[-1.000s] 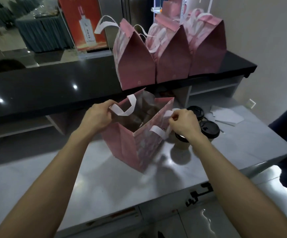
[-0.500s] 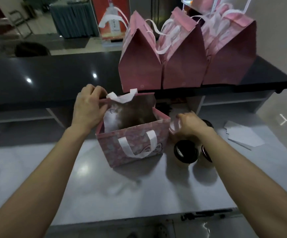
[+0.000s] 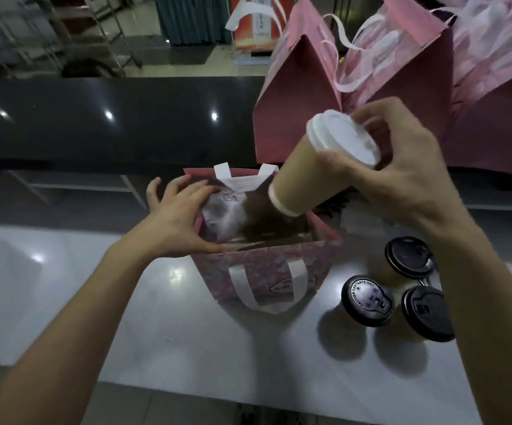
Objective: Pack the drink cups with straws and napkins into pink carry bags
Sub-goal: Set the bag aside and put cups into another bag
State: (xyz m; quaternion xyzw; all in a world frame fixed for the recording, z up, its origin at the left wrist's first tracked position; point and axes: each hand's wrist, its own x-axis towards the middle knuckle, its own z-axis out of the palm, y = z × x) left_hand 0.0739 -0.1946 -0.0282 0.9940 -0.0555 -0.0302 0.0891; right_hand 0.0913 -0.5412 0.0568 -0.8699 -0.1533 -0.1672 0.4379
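Two hands are working: the left hand (image 3: pixel 176 223), fingers spread, is bracing the pink carry bag (image 3: pixel 264 268) mid-frame while the right hand (image 3: pixel 402 167) is gripping a tilted white-lidded cup (image 3: pixel 313 173), best righted before lowering.

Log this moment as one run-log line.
right hand: holds white-lidded cup tilted above open bag | left hand: steadies bag rim

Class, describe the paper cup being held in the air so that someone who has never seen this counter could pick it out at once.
Start at the open pink paper carry bag standing on the pale grey counter. Just above its opening, the right hand grips a tan paper cup, tilted with its base toward the bag. It alone has a white lid; the three cups standing right of the bag have black lids.
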